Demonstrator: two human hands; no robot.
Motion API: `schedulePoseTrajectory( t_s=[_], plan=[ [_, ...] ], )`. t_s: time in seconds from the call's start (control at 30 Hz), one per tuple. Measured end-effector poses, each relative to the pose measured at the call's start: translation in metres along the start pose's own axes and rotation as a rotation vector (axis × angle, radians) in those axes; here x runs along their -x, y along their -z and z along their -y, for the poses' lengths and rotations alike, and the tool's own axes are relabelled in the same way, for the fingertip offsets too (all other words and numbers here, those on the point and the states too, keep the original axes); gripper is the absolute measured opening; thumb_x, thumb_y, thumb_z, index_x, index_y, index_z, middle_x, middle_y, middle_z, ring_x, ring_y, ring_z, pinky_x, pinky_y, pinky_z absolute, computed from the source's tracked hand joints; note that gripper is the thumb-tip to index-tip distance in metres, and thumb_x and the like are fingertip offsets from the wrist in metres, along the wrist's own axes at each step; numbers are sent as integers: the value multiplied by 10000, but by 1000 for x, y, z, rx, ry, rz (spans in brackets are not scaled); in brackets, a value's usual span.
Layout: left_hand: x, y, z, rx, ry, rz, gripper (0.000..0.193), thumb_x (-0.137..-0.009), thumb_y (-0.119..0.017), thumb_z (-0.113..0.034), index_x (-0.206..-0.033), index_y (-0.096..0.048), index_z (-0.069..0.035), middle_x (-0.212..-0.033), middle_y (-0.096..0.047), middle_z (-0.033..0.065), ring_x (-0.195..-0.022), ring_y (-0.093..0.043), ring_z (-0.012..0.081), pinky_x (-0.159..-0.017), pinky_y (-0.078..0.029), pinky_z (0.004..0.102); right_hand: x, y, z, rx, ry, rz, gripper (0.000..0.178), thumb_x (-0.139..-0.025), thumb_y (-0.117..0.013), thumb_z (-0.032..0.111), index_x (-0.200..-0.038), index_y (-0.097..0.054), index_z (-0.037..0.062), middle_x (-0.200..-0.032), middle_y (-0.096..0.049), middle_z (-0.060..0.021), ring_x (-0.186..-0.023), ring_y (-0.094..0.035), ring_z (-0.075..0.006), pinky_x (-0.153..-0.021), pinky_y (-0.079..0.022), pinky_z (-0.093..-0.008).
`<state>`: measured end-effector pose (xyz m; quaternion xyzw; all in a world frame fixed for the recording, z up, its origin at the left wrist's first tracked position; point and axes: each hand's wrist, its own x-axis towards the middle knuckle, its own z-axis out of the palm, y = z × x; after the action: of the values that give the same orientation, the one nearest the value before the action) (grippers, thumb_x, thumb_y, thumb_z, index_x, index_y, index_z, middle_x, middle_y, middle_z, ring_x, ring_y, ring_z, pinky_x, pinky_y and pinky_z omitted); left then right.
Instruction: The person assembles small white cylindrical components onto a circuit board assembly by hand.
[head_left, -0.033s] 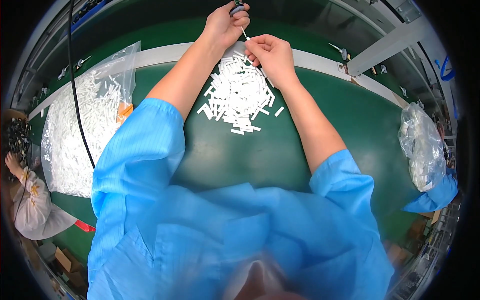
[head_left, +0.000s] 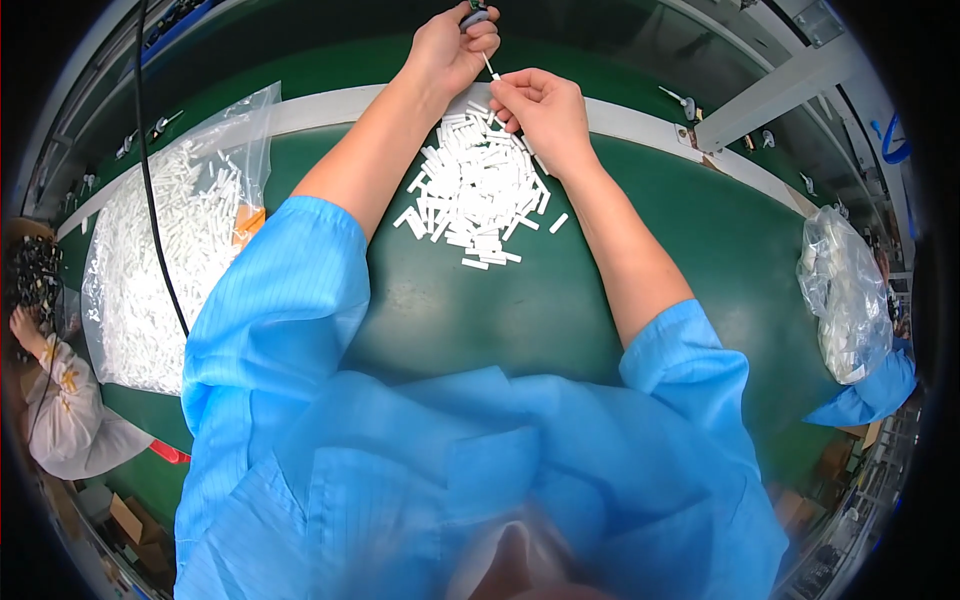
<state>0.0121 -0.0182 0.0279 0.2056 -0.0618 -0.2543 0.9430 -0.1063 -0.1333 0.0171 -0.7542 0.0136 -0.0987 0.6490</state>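
Note:
My left hand (head_left: 450, 52), at the top, is closed around a small dark grey part (head_left: 474, 17) whose thin pale shaft (head_left: 487, 62) points down toward my right hand. The fingers of my right hand (head_left: 548, 108) pinch a small white sleeve (head_left: 496, 77) at the tip of that shaft. How far the sleeve sits over the shaft is too small to tell. Just below both hands lies a loose heap of short white sleeves (head_left: 480, 185) on the green table (head_left: 470, 320). A single white sleeve (head_left: 559, 223) lies apart to the right of the heap.
A large clear bag of white sleeves (head_left: 160, 290) covers the left of the table, with a black cable (head_left: 155, 200) hanging across it. Another clear bag (head_left: 845, 300) sits far right. Beyond the pale rail (head_left: 640, 125), small parts (head_left: 686, 103) lie on a green surface. A co-worker's hand (head_left: 27, 328) shows far left.

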Motion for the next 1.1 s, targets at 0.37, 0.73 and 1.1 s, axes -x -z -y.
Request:
schedulePoseTrajectory(
  t_s=[0.37, 0.73, 1.1],
  plan=[
    [4, -1, 6, -6, 13, 48, 172, -999, -374, -141, -913, -463, -21, -751, -488, 56, -510, -373, 88, -427, -294, 206, -1, 1, 3, -31, -11, 24, 168, -861, -648, 102, -917, -638, -56, -745, -658, -74, -609, -579, -84, -549, -472, -204],
    [33, -38, 43, -713, -109, -113, 205, -975, -446, -240, -955, -523, -52, -858, -650, 88, -705, -614, 160, -613, -505, 276, -4, 9, 1, -48, 155, -250, 158, -849, -658, 129, -851, -663, -29, -693, -676, -58, -595, -637, -94, -579, -521, -219],
    [29, -32, 51, -786, -192, -156, 208, -972, -441, -212, -944, -543, -33, -824, -636, 96, -703, -622, 191, -624, -529, 300, -2, 13, -1, 469, 419, -335, 172, -835, -662, 194, -858, -703, 28, -650, -664, -83, -578, -637, -145, -567, -489, -256]
  ],
)
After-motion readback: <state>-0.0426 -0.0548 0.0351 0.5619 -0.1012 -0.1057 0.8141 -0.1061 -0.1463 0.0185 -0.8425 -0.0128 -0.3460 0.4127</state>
